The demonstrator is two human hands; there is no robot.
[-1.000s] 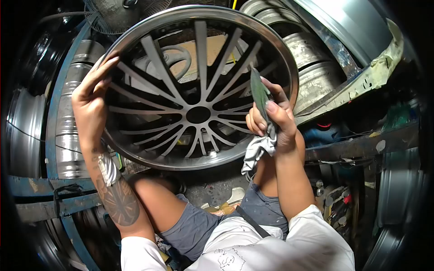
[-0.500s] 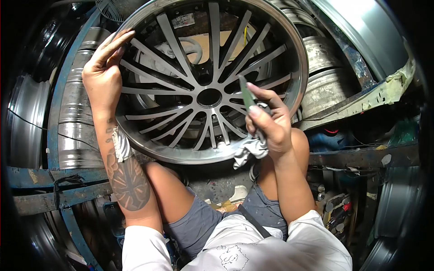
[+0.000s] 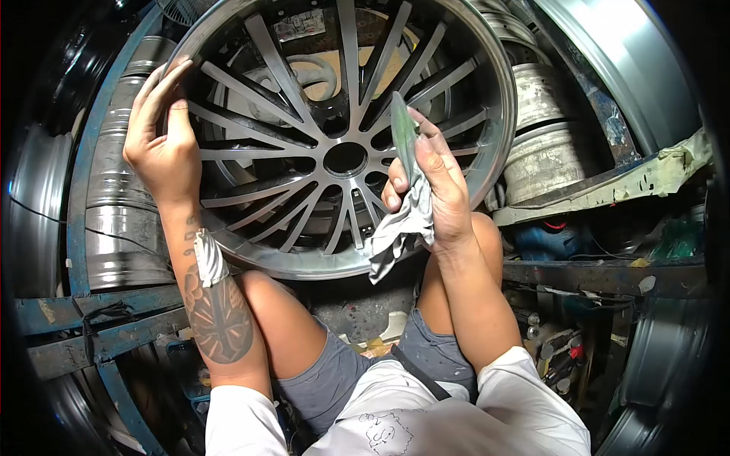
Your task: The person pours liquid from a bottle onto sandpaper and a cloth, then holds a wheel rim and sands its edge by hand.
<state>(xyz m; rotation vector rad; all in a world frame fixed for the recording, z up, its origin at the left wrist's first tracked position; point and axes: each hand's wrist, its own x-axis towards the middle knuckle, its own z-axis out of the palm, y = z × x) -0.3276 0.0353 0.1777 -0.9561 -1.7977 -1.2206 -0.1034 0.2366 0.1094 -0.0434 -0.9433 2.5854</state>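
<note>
A large multi-spoke alloy wheel [image 3: 296,121] with silver spoke faces and dark recesses lies before my knees. At its upper left edge, my left hand [image 3: 162,125] has its fingers hooked over the rim. Above the lower right spokes, my right hand [image 3: 432,171] pinches a thin, pointed green piece [image 3: 402,137], whose exact kind I cannot make out. A crumpled white and grey cloth [image 3: 403,228] hangs from the same hand. White striped material [image 3: 210,258] is wrapped at my left forearm.
Stacked metal rims [image 3: 125,228] stand at the left, with more silver rims [image 3: 544,159] on the right. Blue-painted frame bars [image 3: 80,190] run alongside. A taped ledge [image 3: 608,186] lies at right, tools [image 3: 566,353] below it. A fan [image 3: 182,11] sits at the top left.
My right hand has moved slightly left and turned, so the green piece stands more upright and the cloth hangs more openly. My left hand remains at the rim, its fingers more bent.
</note>
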